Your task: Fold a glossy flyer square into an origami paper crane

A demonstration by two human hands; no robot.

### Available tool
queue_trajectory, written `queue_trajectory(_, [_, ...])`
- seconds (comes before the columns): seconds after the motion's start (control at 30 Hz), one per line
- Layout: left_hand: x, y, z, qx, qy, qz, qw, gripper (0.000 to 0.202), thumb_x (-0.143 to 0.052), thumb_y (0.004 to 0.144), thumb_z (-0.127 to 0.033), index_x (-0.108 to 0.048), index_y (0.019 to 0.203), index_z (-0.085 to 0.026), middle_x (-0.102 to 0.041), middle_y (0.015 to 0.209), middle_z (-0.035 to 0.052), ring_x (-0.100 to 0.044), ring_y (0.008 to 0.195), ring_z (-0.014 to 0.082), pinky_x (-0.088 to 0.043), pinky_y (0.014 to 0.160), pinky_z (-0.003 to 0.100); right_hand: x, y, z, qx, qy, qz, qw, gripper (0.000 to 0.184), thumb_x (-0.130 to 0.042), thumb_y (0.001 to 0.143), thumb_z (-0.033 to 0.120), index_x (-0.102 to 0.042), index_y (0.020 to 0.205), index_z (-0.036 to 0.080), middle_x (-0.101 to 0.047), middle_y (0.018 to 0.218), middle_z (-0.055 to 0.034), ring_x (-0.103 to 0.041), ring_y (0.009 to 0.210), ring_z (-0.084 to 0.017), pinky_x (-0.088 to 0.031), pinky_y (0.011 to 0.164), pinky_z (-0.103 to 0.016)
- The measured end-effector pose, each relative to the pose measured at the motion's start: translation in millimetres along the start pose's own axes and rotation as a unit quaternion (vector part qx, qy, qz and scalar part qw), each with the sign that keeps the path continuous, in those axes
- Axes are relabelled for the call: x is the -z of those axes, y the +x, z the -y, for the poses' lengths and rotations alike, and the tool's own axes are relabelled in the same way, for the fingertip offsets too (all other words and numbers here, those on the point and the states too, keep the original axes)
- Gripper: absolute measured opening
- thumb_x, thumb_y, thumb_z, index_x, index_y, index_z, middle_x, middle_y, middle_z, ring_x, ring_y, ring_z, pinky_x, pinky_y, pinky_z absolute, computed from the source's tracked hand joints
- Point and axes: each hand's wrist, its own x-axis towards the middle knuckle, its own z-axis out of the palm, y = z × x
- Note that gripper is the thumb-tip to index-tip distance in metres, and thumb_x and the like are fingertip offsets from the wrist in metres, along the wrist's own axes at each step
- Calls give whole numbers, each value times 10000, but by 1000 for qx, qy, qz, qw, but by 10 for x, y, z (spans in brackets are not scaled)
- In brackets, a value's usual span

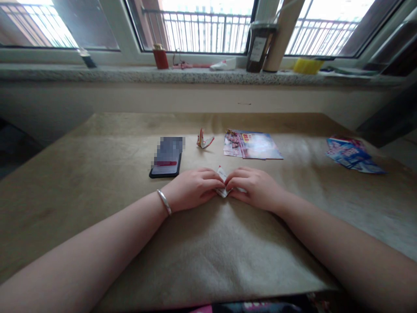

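Low over the middle of the table, a small piece of folded white paper (pixel 223 192) sits between my two hands. My left hand (pixel 195 187), with a silver bangle on its wrist, pinches the paper's left side. From the right, my right hand (pixel 257 188) grips it too, and the fingertips of both hands nearly meet. Part of the paper is hidden under my fingers. Just beyond stands a small folded paper figure (pixel 204 142) with red edges. Left of it lies a phone (pixel 167 156), its screen partly blurred out.
Printed leaflets (pixel 257 145) lie behind my right hand, and more colourful leaflets (pixel 353 154) lie at the far right of the brown-covered table (pixel 208 261). On the stone windowsill (pixel 124 74) stand a red container (pixel 160 57), a dark jar (pixel 259 48) and a yellow object (pixel 307 65).
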Motion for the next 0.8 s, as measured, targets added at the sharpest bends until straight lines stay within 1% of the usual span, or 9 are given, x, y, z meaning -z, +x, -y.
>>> queue_trajectory(0.07, [16,-19,28,-6,-2,11,1000,229,-506,866,-198,-631,1058,-210,-650,1087,45,-571,1042,169,-468,928,324,1,-2,-1,-3,12,6,1000,103,-571,840,272,-651,879,220,-673,939,-29,-592,872,-158,-453,769,-270])
queue_trajectory(0.2, [-18,-41,74,2,-14,2,1000,219,-490,889,-210,-647,1042,-215,-660,1090,33,-598,1017,153,-480,915,294,4,-4,-2,-15,53,5,998,100,-575,836,247,-667,860,216,-676,913,-30,-605,844,-147,-464,771,-264])
queue_trajectory(0.37, [-89,-28,73,34,-5,-18,999,211,-473,896,-197,-630,1038,-191,-622,1147,49,-594,1026,150,-482,909,283,-47,3,-49,-34,78,-28,996,82,-593,816,222,-668,842,203,-670,924,-46,-596,879,-163,-469,816,-294])
queue_trajectory(0.43, [-85,-14,57,31,21,-24,999,205,-459,903,-188,-626,1021,-177,-619,1140,56,-590,1028,151,-484,900,277,-68,8,-68,-36,83,-42,995,74,-602,805,217,-668,835,202,-667,925,-49,-592,898,-171,-468,838,-311])
queue_trajectory(0.5, [-59,-2,29,7,74,-17,997,203,-441,913,-191,-619,1007,-172,-634,1097,55,-587,1033,166,-490,884,295,-75,13,-71,-38,93,-49,994,75,-600,802,212,-667,837,206,-663,929,-49,-594,900,-170,-471,844,-317])
queue_trajectory(0.53, [-42,2,11,-16,106,5,994,199,-439,915,-197,-615,1006,-184,-640,1081,45,-586,1030,178,-491,878,319,-73,15,-66,-41,98,-50,993,81,-592,805,206,-667,839,208,-661,938,-49,-596,898,-166,-475,841,-315])
queue_trajectory(0.6, [-13,6,-26,-15,145,21,989,184,-447,915,-214,-610,998,-199,-644,1053,36,-595,992,178,-501,834,321,-62,18,-50,-54,99,-50,992,103,-569,814,190,-667,839,208,-653,984,-56,-599,917,-163,-480,843,-312])
queue_trajectory(0.7, [6,5,-72,-19,160,19,987,203,-439,915,-208,-603,1035,-212,-642,1025,38,-593,959,167,-499,809,299,-46,18,-33,-72,79,-48,993,130,-549,822,185,-671,855,214,-642,1057,-60,-588,982,-175,-470,879,-331])
queue_trajectory(0.8, [15,4,-107,-28,162,21,986,244,-426,907,-197,-595,1082,-213,-637,1008,46,-599,903,159,-506,771,279,-50,17,-42,-85,61,-46,993,138,-572,811,207,-673,905,219,-651,1063,-52,-582,1005,-185,-460,908,-349])
